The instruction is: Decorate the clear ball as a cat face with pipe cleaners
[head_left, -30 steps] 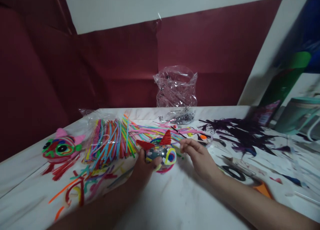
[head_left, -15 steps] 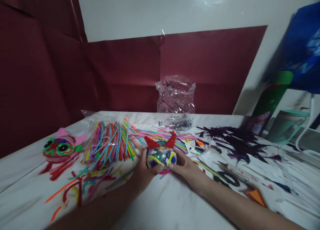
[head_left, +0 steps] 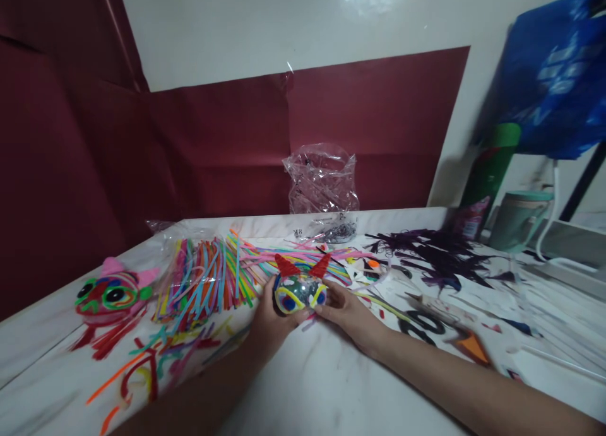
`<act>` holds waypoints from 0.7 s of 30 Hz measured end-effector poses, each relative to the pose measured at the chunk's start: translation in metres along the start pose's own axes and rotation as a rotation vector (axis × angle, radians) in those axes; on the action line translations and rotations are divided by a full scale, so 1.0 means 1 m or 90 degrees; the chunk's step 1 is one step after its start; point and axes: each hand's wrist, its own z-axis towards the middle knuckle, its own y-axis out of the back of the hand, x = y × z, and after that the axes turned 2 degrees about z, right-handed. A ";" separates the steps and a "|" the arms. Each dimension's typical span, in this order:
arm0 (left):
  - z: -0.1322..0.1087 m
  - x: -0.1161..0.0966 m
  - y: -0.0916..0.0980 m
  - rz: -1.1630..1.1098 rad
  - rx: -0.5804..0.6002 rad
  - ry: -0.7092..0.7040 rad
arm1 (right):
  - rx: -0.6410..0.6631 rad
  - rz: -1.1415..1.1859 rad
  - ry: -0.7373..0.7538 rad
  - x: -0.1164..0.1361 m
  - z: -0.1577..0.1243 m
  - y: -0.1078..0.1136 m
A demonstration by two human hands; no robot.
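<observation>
Between my two hands is a round craft animal head with red pointed ears, a dark shiny body and blue eyes ringed in yellow. My left hand grips its left side, thumb on the lower front. My right hand is closed on the other side, thumb and fingers near the right eye. The underside and back of the head are hidden. Just behind it lie colourful pipe cleaners, partly under clear plastic. Cut pipe cleaner pieces lie scattered left of my left forearm.
A second craft head with pink ears and red strands sits at left. At right lie black-handled scissors, an orange-tipped tool and dark purple strands. A crumpled plastic bag stands at the back; a lidded container is at far right.
The craft head has tipped in my hands, so its blue-and-yellow eyes now face me more fully. Both hands keep hold of it. The whole view has swung slightly to the right.
</observation>
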 end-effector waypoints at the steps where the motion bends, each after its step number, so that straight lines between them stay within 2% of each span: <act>1: 0.001 -0.001 0.001 -0.014 -0.010 -0.011 | -0.016 -0.008 0.016 0.000 0.000 0.000; 4: 0.005 -0.004 0.005 -0.053 -0.110 -0.047 | -0.104 -0.008 0.065 0.002 0.002 0.002; 6: 0.009 -0.005 0.009 -0.044 -0.191 -0.049 | -0.173 -0.001 0.056 0.001 0.004 0.006; 8: 0.012 -0.004 0.014 -0.015 -0.242 -0.041 | -0.210 -0.003 0.024 -0.001 0.008 0.011; 14: 0.012 -0.008 0.016 0.011 -0.245 -0.047 | -0.204 -0.020 -0.005 -0.012 0.013 0.014; 21: 0.007 -0.014 0.014 0.059 -0.233 -0.056 | -0.224 -0.097 0.040 -0.017 0.012 0.009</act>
